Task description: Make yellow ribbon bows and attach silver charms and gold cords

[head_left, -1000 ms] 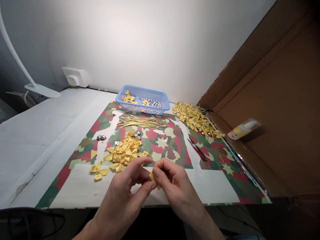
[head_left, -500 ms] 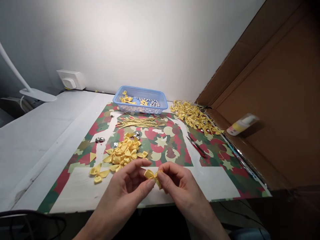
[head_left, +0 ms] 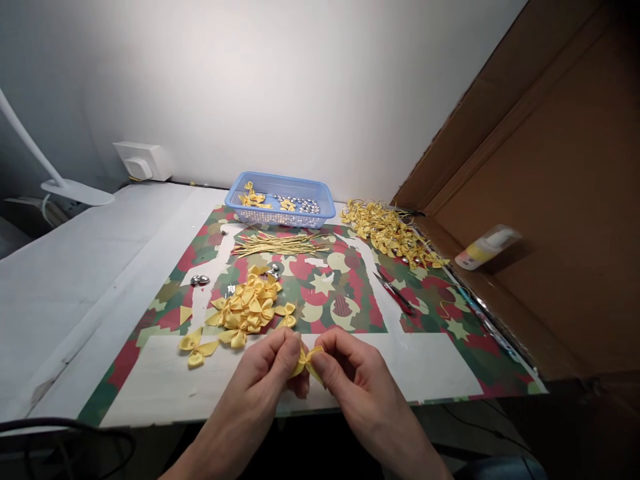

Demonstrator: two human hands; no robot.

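Observation:
Between my two hands, over the front edge of the table, is a yellow ribbon bow point(head_left: 303, 363). My left hand point(head_left: 270, 370) pinches its left side between thumb and fingers, while my right hand point(head_left: 345, 367) pinches the right side. Parts of the bow are hidden behind the fingers. Just beyond my left hand lies a heap of yellow bows point(head_left: 250, 303), with one loose bow point(head_left: 197, 348) to its left. Gold ties point(head_left: 280, 245) lie in a bundle farther back.
At the back stands a blue basket point(head_left: 280, 217) with bows and silver beads. Beaded bows point(head_left: 390, 233) are piled at the back right, near scissors point(head_left: 395, 293). A bottle point(head_left: 487, 248) stands by the cardboard point(head_left: 540, 200). Silver bells point(head_left: 200, 280) lie left.
My left hand has closed its fingers and thumb on the bow's left side, where they were more spread before. The bow has turned slightly and is more covered.

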